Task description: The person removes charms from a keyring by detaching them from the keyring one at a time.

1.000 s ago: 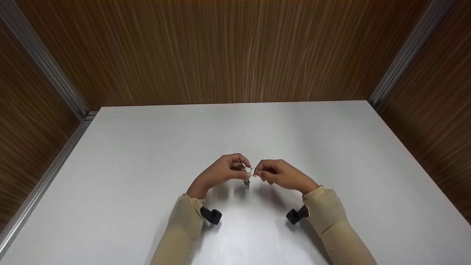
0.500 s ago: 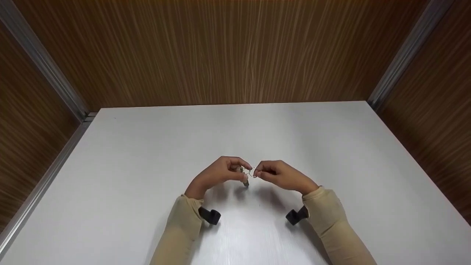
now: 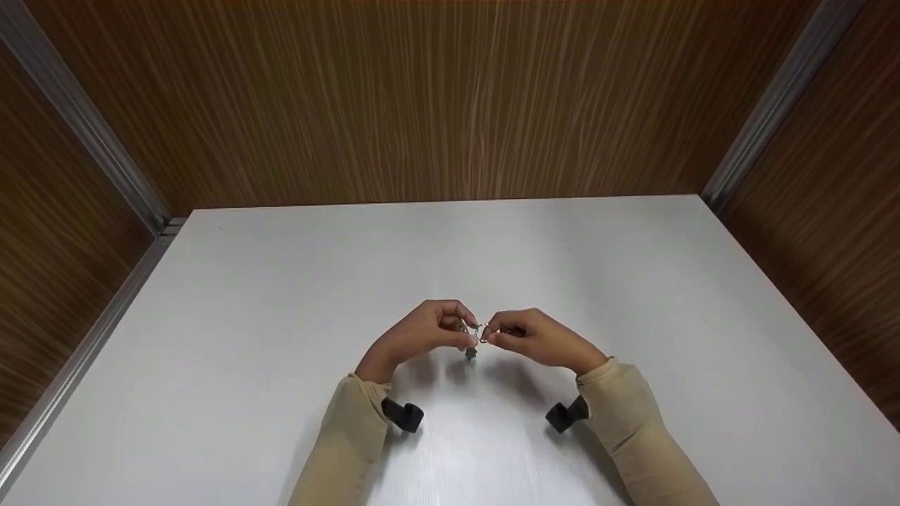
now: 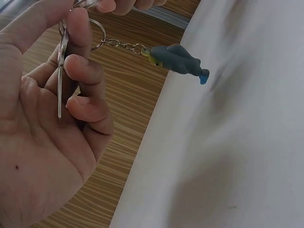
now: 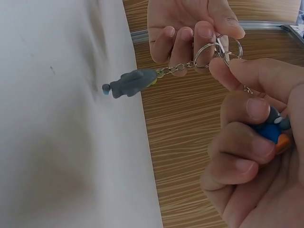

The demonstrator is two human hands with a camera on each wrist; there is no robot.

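Between the two sets of fingertips, above the white table (image 3: 633, 295), a metal key ring (image 5: 207, 53) is pinched from both sides: left hand (image 3: 422, 330) fingers curled on it together with a flat key (image 4: 61, 71), right hand (image 3: 538, 337) thumb and forefinger closed on its near edge. Below the left fingers a short chain (image 4: 121, 44) runs from the ring to a grey figure charm (image 5: 130, 83), hanging free and not touching the table. Tucked under the curled right fingers sits a blue and orange object (image 5: 273, 133), mostly hidden.
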